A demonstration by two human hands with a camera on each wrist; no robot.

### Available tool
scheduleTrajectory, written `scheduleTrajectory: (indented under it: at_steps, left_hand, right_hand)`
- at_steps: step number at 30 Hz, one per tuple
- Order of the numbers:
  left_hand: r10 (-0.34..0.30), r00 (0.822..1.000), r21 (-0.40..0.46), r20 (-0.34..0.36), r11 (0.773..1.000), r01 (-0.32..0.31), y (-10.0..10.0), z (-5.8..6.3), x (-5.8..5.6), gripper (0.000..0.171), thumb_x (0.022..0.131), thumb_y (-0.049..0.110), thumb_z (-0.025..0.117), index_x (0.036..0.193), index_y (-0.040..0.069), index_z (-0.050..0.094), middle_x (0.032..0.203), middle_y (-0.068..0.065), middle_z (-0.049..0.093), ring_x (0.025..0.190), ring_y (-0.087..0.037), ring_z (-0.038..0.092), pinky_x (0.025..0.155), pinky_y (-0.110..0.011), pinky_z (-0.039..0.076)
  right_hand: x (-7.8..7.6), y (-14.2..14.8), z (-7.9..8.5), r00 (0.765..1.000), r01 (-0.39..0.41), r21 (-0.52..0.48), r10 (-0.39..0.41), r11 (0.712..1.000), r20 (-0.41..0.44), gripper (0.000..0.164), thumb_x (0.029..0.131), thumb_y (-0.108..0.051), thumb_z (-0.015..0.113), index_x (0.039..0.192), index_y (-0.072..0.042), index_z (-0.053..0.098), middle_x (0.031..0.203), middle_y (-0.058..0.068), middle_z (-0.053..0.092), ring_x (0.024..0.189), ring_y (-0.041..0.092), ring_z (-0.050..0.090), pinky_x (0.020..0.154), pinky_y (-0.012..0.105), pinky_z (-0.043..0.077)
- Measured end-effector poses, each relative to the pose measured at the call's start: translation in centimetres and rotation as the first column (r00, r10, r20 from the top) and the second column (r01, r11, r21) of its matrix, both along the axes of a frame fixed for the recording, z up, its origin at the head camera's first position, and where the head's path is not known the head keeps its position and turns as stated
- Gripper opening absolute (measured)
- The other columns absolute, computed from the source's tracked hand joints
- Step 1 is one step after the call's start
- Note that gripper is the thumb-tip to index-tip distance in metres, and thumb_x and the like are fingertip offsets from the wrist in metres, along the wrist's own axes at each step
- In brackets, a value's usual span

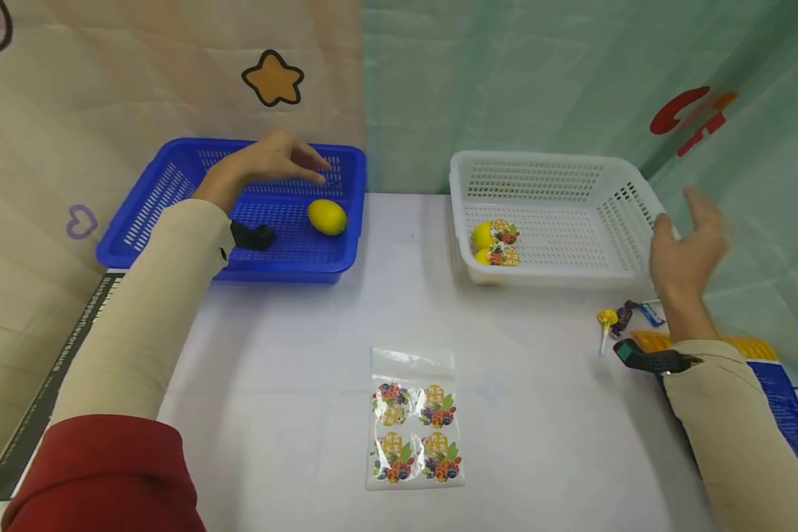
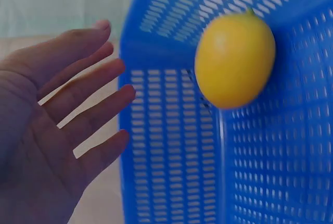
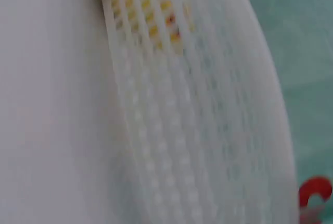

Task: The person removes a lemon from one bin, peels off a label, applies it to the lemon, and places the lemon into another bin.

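My left hand (image 1: 275, 159) is held over the blue basket (image 1: 355, 251), its fingers loosely bent with nothing between them. Below and to the right of it, one yellow lemon (image 1: 327, 217) lies inside that basket; the left wrist view shows the lemon (image 2: 235, 60) apart from the fingers. By the right end of the white basket (image 1: 552, 279), my right hand (image 1: 690, 247) is raised, blurred and holding nothing. Two lemons (image 1: 482, 235) bearing fruit-print stickers (image 1: 505, 232) sit in the white basket's left front corner. A clear sheet of several stickers (image 1: 415, 421) lies on the table between my arms.
Wrapped candies (image 1: 623, 319) and a yellow lollipop (image 1: 607, 318) lie in front of the white basket. A blue and yellow package (image 1: 771, 384) is under my right forearm. Along the left edge runs a black printed strip (image 1: 46, 391). A curtain (image 1: 412, 89) hangs behind the baskets.
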State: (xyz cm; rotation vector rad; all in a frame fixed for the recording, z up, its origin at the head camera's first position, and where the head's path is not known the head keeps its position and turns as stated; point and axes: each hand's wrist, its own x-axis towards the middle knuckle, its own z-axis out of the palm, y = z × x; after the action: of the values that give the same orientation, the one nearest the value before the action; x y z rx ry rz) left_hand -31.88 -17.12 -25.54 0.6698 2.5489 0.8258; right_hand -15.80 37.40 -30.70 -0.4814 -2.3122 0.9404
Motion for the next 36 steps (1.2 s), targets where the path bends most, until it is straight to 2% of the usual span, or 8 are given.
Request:
scheduleTrajectory:
  at_steps: [2,4,7,12,18,23,27,36]
  left_hand:
    - [0.006,0.999,-0.038,0.054,0.999,-0.004,-0.5,-0.4,-0.4,0.051,0.093,0.028,0.07,0.135,0.002,0.058,0.137,-0.019,0.057,0.128,-0.034,0.05,0.108,-0.05,0.04]
    - [0.011,0.993,-0.067,0.119,0.998,-0.003,-0.8,-0.7,-0.6,0.053,0.093,0.026,0.07,0.138,0.003,0.056,0.141,-0.019,0.053,0.132,-0.036,0.046,0.111,-0.053,0.034]
    - [0.005,0.983,-0.093,0.183,0.996,0.012,-0.8,-1.3,-1.0,0.053,0.093,0.022,0.07,0.141,0.005,0.053,0.146,-0.019,0.048,0.137,-0.037,0.04,0.114,-0.055,0.028]
    - [-0.003,0.978,-0.095,0.21,0.995,0.023,-0.5,-2.1,-1.2,0.052,0.091,0.013,0.072,0.139,0.003,0.054,0.146,-0.019,0.047,0.139,-0.036,0.037,0.115,-0.053,0.029]
    - [-0.018,0.98,-0.083,0.196,0.996,0.035,0.2,-2.7,-1.4,0.049,0.087,0.003,0.074,0.134,0.0,0.059,0.143,-0.02,0.05,0.139,-0.037,0.037,0.115,-0.052,0.029]
    - [-0.035,0.976,-0.096,0.215,0.994,0.057,0.9,-3.8,-1.5,0.05,0.086,-0.002,0.073,0.133,0.0,0.059,0.143,-0.021,0.05,0.14,-0.038,0.034,0.116,-0.052,0.026]
    - [-0.033,0.976,-0.128,0.216,0.99,0.062,1.2,-4.3,-1.5,0.054,0.087,-0.006,0.07,0.138,0.002,0.055,0.146,-0.021,0.046,0.14,-0.039,0.035,0.115,-0.053,0.027]
    - [-0.02,0.975,-0.171,0.22,0.983,0.059,1.2,-4.3,-1.6,0.061,0.087,-0.007,0.068,0.144,0.0,0.047,0.147,-0.025,0.043,0.134,-0.041,0.038,0.115,-0.053,0.028]
  right_hand:
    - [-0.8,-3.3,0.7,0.989,-0.119,0.053,0.123,0.991,-0.081,0.048,0.099,-0.017,0.054,0.146,-0.018,0.047,0.152,-0.005,0.042,0.14,0.003,0.031,0.116,0.019,0.016]
    - [-1.7,-6.9,1.2,0.957,-0.268,0.098,0.277,0.958,-0.089,0.05,0.097,-0.012,0.058,0.145,-0.012,0.048,0.151,0.001,0.044,0.14,0.005,0.034,0.115,0.018,0.019]
    - [-2.6,-12.1,1.3,0.886,-0.457,0.094,0.461,0.885,-0.038,0.054,0.094,-0.009,0.061,0.146,-0.008,0.045,0.151,0.006,0.042,0.141,0.011,0.034,0.115,0.02,0.022]
    - [-3.3,-19.4,1.1,0.753,-0.656,0.029,0.653,0.754,0.08,0.059,0.095,-0.013,0.063,0.149,-0.005,0.041,0.154,0.009,0.038,0.143,0.02,0.032,0.118,0.027,0.023]
    - [-3.8,-27.0,-0.1,0.577,-0.744,-0.187,0.757,0.642,0.307,0.076,0.096,-0.039,0.061,0.156,-0.011,0.024,0.16,0.005,0.026,0.146,0.02,0.026,0.119,0.034,0.023]
    - [-4.0,-31.3,-1.8,0.476,-0.74,-0.366,0.824,0.564,0.308,0.093,0.094,-0.044,0.064,0.159,-0.013,0.005,0.165,0.003,0.009,0.149,0.02,0.014,0.12,0.04,0.018]
    - [-3.8,-32.7,-2.6,0.429,-0.757,-0.41,0.861,0.508,0.274,0.094,0.095,-0.035,0.064,0.159,-0.014,-0.002,0.165,0.001,0.0,0.15,0.018,0.008,0.121,0.041,0.014]
    - [-3.7,-32.7,-2.5,0.406,-0.778,-0.408,0.878,0.477,0.253,0.093,0.096,-0.035,0.063,0.158,-0.014,-0.003,0.165,-0.001,0.0,0.15,0.017,0.007,0.121,0.04,0.014]
